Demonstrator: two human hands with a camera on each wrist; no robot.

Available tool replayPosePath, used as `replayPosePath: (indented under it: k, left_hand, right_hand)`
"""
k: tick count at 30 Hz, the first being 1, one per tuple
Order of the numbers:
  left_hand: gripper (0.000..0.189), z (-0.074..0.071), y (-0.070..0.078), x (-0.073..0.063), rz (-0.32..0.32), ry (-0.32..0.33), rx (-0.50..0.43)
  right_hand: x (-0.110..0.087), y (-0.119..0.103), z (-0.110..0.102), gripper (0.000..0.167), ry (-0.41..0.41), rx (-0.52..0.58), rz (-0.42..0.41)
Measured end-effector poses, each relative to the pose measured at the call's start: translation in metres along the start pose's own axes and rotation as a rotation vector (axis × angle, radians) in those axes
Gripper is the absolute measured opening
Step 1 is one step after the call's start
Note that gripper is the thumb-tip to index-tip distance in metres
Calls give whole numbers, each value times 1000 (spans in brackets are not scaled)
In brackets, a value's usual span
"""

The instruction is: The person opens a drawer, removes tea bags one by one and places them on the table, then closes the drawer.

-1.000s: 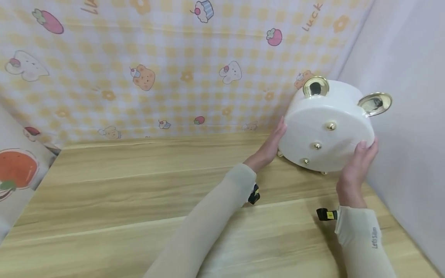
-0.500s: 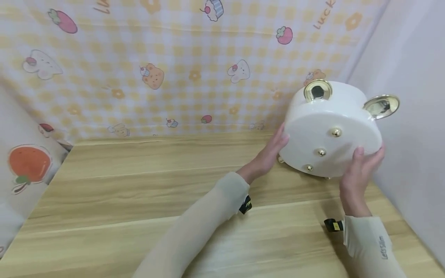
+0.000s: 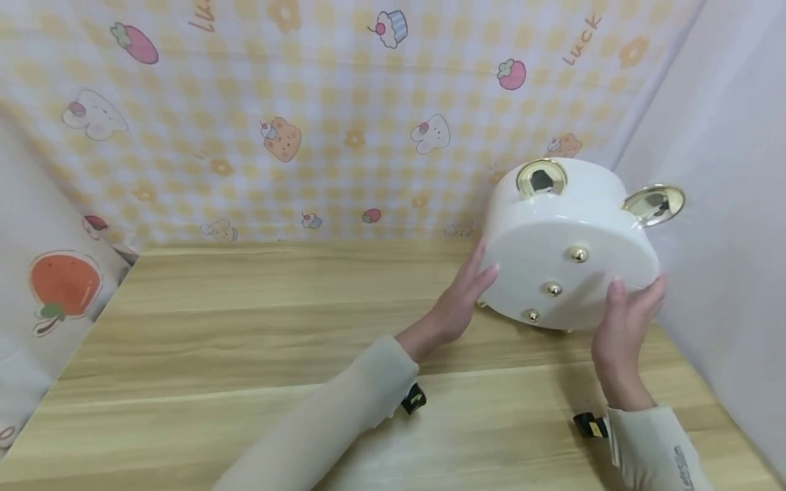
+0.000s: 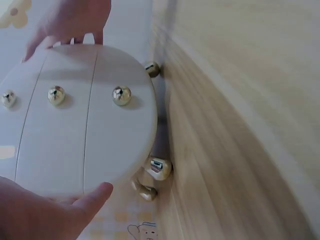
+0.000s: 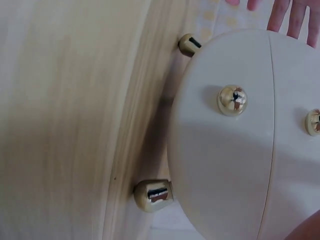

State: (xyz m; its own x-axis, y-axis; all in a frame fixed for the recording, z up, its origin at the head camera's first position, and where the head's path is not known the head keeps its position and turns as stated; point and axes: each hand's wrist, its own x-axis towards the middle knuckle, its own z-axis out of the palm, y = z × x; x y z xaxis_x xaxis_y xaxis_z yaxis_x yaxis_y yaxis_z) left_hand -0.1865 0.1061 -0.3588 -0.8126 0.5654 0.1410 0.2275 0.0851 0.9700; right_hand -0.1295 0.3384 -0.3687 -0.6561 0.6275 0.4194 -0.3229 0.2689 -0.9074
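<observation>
A round white drawer box [image 3: 522, 273] with gold ears, gold knobs and small gold feet stands upright at the right of the table. My left hand [image 3: 457, 300] holds its left side, thumb at the front edge. My right hand [image 3: 623, 334] grips the lower right side, with the thumb on the front face. In the left wrist view, seams divide the front of the box [image 4: 115, 145] into drawers, which look closed. One gold foot [image 5: 152, 195] appears close to the tabletop in the right wrist view; whether it touches, I cannot tell.
The wood-grain table [image 3: 245, 327] stretches to the left and front. Behind it hangs a yellow checked cloth [image 3: 344, 102] with cartoon prints. A plain white wall [image 3: 731, 239] runs close along the right side.
Against the background, the box has shifted left and a little towards me, with both hands moving along on its sides. The head view has turned slightly left.
</observation>
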Motion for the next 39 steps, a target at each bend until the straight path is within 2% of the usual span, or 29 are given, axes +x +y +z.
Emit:
replayPosePath:
  k: [7,15,19,26,34,39]
  left_hand:
    - [75,-13,-2,-28,6,19,-33]
    - [75,-27,-1,-66,-6,19,44]
    - [74,-35,-1,-81,-12,32,25]
    - [68,-50,-1,-101,8,72,-38]
    - [63,-60,-6,-127,22,110,-123]
    - [62,-63,-11,-136,43,185,-173]
  right_hand:
    - [-11,-2,14,62,-59,92,-42]
    - [-25,-4,28,74,-141,190,-44]
    - [-32,-6,35,70,-181,175,-43]
    - [-47,-9,45,66,-267,140,-103]
    - [-70,-20,53,67,-361,37,-88]
    - [-79,-24,61,68,-420,2,-122]
